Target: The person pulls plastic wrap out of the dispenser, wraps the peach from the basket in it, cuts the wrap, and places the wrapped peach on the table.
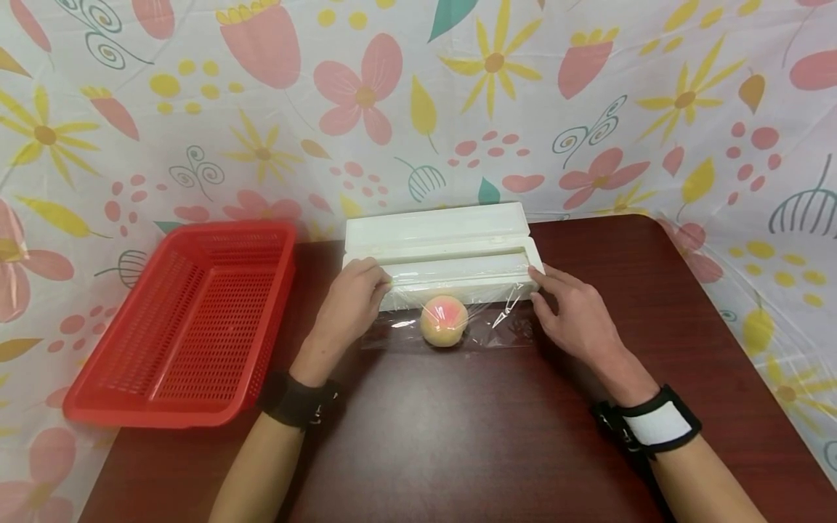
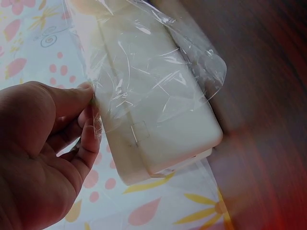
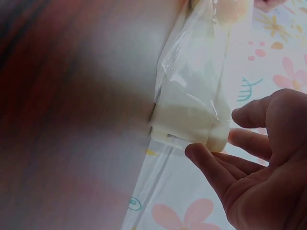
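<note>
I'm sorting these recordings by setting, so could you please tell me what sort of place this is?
Probably a staged tabletop workspace indoors, though I can't be certain: a dark reddish-brown, wood-look table stands before a white flower-printed sheet, with a red perforated rectangular basket at the left.

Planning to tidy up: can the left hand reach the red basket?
Probably yes: only tabletop shows between the red basket and left hand, which would first need to release the clear film it pinches.
</note>
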`<state>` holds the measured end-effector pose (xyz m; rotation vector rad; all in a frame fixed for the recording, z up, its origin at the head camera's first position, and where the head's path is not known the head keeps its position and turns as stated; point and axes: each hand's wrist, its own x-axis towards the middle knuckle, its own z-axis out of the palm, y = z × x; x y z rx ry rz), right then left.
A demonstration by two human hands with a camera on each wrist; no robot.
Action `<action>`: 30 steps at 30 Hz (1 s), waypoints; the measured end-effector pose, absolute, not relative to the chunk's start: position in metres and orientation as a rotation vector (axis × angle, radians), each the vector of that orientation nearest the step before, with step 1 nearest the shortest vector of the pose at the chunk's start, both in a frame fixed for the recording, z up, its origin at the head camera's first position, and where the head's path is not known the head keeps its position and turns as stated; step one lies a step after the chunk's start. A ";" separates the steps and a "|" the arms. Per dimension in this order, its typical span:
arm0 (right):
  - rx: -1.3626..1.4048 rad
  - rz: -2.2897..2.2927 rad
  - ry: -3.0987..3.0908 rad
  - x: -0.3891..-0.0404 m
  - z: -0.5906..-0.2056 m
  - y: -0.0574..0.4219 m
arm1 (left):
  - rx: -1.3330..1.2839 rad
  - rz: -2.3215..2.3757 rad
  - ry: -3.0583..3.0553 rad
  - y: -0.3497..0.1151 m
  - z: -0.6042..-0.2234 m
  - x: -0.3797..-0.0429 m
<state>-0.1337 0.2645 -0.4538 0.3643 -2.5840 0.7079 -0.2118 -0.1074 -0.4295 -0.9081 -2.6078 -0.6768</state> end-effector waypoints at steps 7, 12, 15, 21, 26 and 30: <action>0.360 0.741 -2.554 -0.137 -0.455 0.268 | -0.901 -0.677 -2.623 -0.107 -0.430 -0.212; 0.353 0.737 -2.546 -0.137 -0.456 0.269 | -0.906 -0.669 -2.623 -0.106 -0.430 -0.213; 0.337 0.729 -2.552 -0.136 -0.456 0.269 | -0.911 -0.667 -2.622 -0.105 -0.430 -0.213; 0.305 0.726 -2.569 -0.136 -0.456 0.271 | -0.915 -0.668 -2.614 -0.104 -0.429 -0.212; 0.307 0.743 -2.571 -0.136 -0.455 0.271 | -0.905 -0.660 -2.621 -0.103 -0.428 -0.212; 0.309 0.734 -2.571 -0.137 -0.455 0.271 | -0.903 -0.652 -2.623 -0.102 -0.428 -0.213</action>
